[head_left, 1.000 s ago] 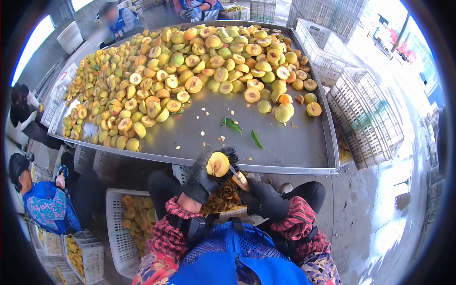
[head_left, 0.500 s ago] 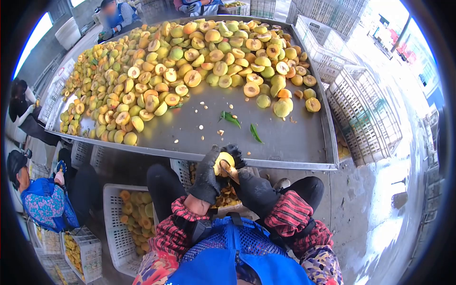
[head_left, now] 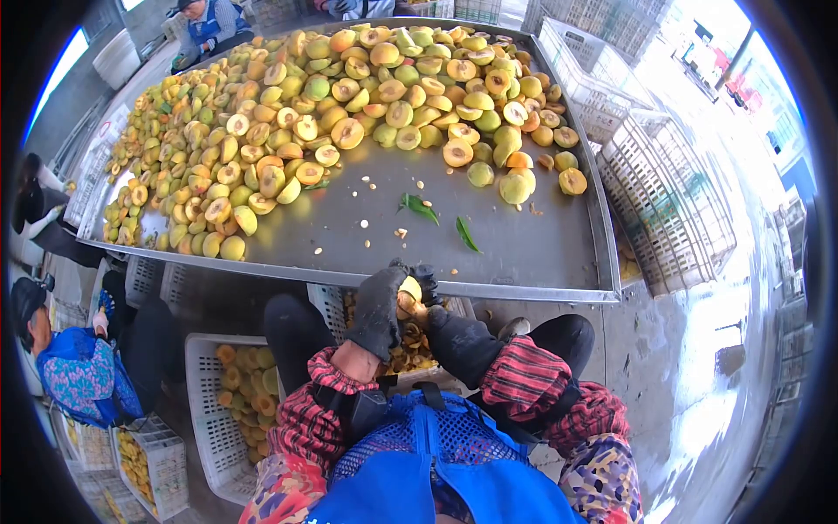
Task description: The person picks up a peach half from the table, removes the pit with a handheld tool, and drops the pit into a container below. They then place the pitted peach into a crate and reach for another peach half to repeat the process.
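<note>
My left hand (head_left: 377, 306), in a dark glove, is closed round a yellow peach half (head_left: 408, 286) just off the near edge of the metal table (head_left: 532, 253). My right hand (head_left: 454, 336), gloved too, is closed against the same fruit from the other side. A narrow brown piece (head_left: 419, 312) shows between the right hand and the fruit; I cannot tell what it is. Below both hands, a crate (head_left: 327, 307) holds brownish fruit scraps (head_left: 412, 354). Halved peaches (head_left: 346, 134) are heaped over the table's far and left parts.
Two green leaves (head_left: 467, 234) and several pale kernels (head_left: 401, 233) lie on the tabletop. A white crate of fruit (head_left: 199, 384) stands by my left leg. Stacked crates (head_left: 668, 201) flank the table's right end. Co-workers sit at the left (head_left: 78, 367) and far side (head_left: 214, 26).
Both hands have turned the peach half, so less of its cut face shows. The view has shifted slightly; the heap looks the same.
</note>
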### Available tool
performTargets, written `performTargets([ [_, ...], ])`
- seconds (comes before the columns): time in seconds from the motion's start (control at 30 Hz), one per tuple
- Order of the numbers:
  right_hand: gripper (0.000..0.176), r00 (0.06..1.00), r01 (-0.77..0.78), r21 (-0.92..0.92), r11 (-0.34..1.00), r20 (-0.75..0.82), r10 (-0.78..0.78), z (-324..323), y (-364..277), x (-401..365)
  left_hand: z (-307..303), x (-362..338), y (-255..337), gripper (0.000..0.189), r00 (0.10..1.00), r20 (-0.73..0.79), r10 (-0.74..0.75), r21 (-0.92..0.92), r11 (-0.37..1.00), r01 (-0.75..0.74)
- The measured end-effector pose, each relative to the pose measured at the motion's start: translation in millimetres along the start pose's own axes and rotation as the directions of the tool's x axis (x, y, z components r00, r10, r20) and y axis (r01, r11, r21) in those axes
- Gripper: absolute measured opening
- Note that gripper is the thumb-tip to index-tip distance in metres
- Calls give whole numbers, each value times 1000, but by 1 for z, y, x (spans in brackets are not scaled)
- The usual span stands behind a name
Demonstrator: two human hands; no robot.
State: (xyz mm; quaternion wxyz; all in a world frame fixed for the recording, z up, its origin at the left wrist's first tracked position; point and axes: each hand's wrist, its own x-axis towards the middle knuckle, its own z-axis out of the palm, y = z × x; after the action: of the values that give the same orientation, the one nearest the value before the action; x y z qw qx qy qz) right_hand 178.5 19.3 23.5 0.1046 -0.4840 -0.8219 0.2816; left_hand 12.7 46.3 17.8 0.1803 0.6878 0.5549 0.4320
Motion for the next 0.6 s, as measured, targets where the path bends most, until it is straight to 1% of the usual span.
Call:
performTargets([
  [0.07, 21, 998, 31, 31, 999, -51, -30, 18, 8, 0, 3, 0, -3, 16, 993, 58, -103, -94, 990, 108],
  [0.1, 22, 996, 48, 44, 998, -80, -45, 25, 11, 1, 2, 1, -1, 16, 993, 72, -90, -36, 995, 93],
  [0.17, 21, 998, 17, 49, 999, -54, -14, 19, 5, -2, -4, 4, 11, 16, 992, 101, -70, 80, 995, 62],
  [0.2, 20, 999, 3, 51, 999, -42, -1, 17, 4, -2, 0, 3, 4, 16, 996, 81, -33, 56, 998, 29],
  [0.27, 22, 1000, 23, 124, 992, -13, -22, 29, 14, 0, 10, -2, -15, 15, 999, 37, 35, 11, 999, -36],
  [0.3, 24, 999, 32, 162, 986, 0, -33, 35, 19, 0, 12, -4, -19, 14, 998, 58, -3, 9, 1000, 2],
  [0.37, 26, 986, -103, 172, 980, 146, 78, 21, 8, 0, 13, -4, -20, 14, 992, 105, -73, 4, 997, 73],
  [0.4, 27, 966, -174, 168, 970, 219, 135, 11, 1, -1, 12, -3, -17, 14, 996, 92, -4, 47, 999, 0],
  [0.47, 23, 946, -193, 210, 958, 299, 125, -12, -13, 0, 6, 3, -9, 14, 989, 66, 134, 137, 980, -142],
  [0.5, 26, 934, -201, 231, 952, 337, 116, -17, -16, 1, 6, 3, -9, 15, 990, 75, 117, 118, 985, -125],
  [0.53, 26, 946, -165, 353, 921, 322, 45, -1, -3, 2, 6, 3, -10, 16, 991, 85, 101, 100, 989, -109],
  [0.57, 27, 954, -126, 471, 873, 297, -22, 29, 20, 4, 7, 2, -11, 17, 992, 98, 85, 83, 992, -93],
  [0.6, 27, 947, -153, 546, 824, 320, -36, 30, 22, 4, 9, 1, -15, 18, 995, 59, 83, 35, 996, -85],
])
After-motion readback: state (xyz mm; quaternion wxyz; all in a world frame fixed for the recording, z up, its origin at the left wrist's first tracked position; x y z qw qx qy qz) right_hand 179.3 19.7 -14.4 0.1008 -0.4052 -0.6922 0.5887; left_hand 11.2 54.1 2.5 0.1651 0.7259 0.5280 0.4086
